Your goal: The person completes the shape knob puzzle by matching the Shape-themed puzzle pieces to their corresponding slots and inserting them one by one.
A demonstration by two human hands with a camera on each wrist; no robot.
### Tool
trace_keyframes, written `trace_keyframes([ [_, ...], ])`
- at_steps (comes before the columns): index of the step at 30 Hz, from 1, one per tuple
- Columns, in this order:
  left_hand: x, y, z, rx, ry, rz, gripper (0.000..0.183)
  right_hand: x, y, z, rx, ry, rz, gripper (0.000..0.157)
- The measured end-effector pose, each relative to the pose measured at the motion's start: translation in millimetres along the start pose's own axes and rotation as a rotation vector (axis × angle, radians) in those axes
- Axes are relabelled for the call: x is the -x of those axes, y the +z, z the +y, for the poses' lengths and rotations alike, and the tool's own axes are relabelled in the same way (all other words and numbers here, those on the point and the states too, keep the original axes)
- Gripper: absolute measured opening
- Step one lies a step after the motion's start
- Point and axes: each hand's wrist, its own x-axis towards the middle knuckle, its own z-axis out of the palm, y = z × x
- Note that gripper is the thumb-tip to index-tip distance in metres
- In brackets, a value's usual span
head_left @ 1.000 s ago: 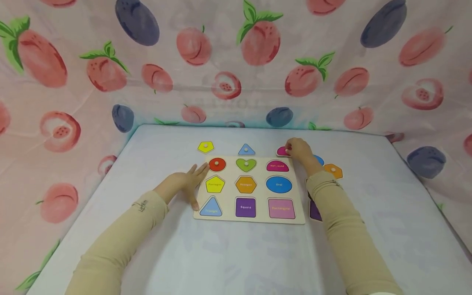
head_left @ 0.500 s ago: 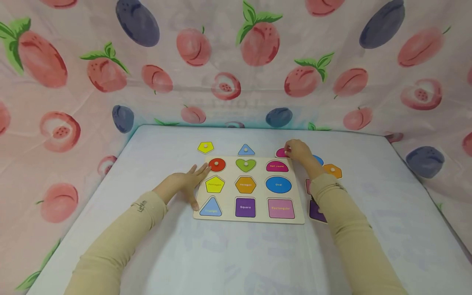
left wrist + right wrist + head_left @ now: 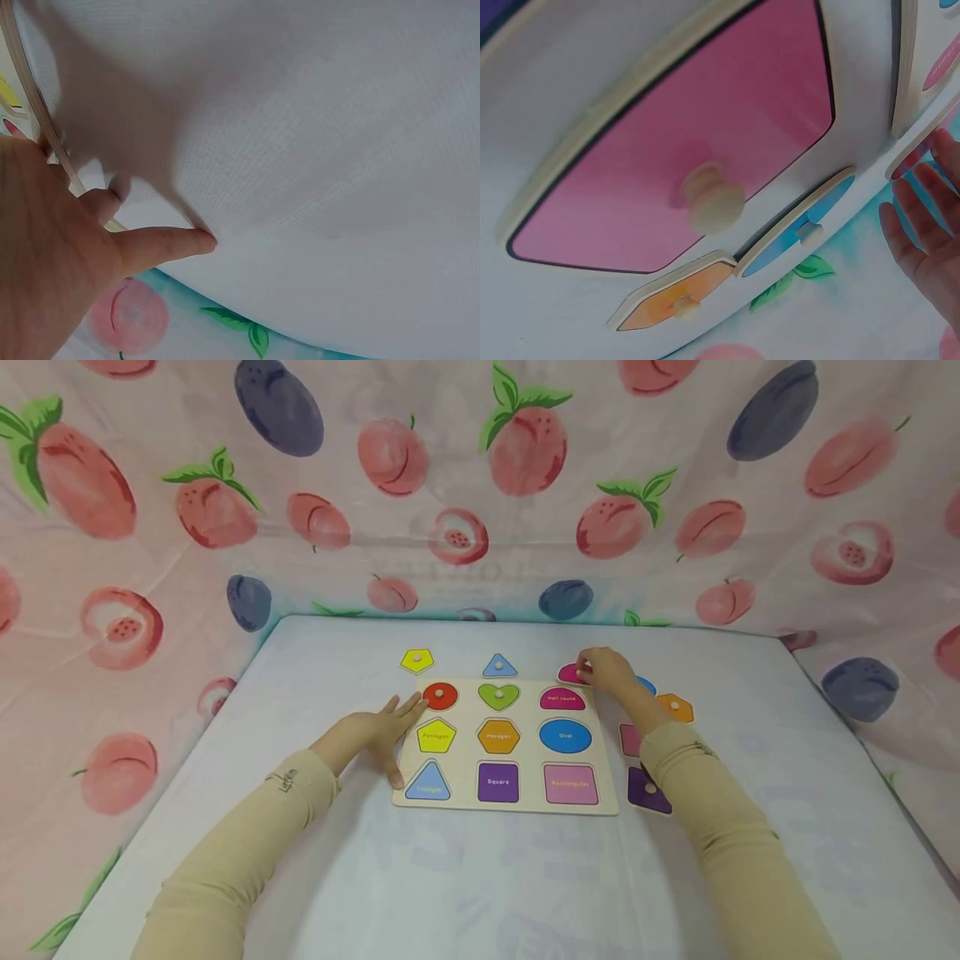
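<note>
One left hand (image 3: 381, 735) splays against the puzzle board (image 3: 465, 777), mid-frame; the right hand (image 3: 609, 673) pinches the magenta half-round piece (image 3: 567, 674).

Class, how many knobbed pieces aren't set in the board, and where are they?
7. Beyond the board: yellow pentagon, blue triangle, magenta half round, at the right hand. Right of the board: blue oval, orange hexagon, pink rectangle, purple square. The right sleeve may hide more.
</note>
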Motion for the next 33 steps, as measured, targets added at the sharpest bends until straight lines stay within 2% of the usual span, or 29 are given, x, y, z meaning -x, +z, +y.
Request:
trace_keyframes([
  [16, 7.8, -1.8, 3.2, 0.021, -0.003, 0.003, 0.135, 11.4, -1.2, -0.8, 0.045, -0.085, 0.029, 0.011],
  [22, 5.3, -0.6, 2.5, 0.01, 0.009, 0.013, 0.134, 15.0, -1.6, -2.3, 0.058, -0.071, 0.016, 0.012],
  [33, 0.8, 2.7, -1.3, -0.019, 0.018, 0.014, 0.135, 21.1, 0.4, -0.8, 0.032, -0.108, 0.031, 0.01],
])
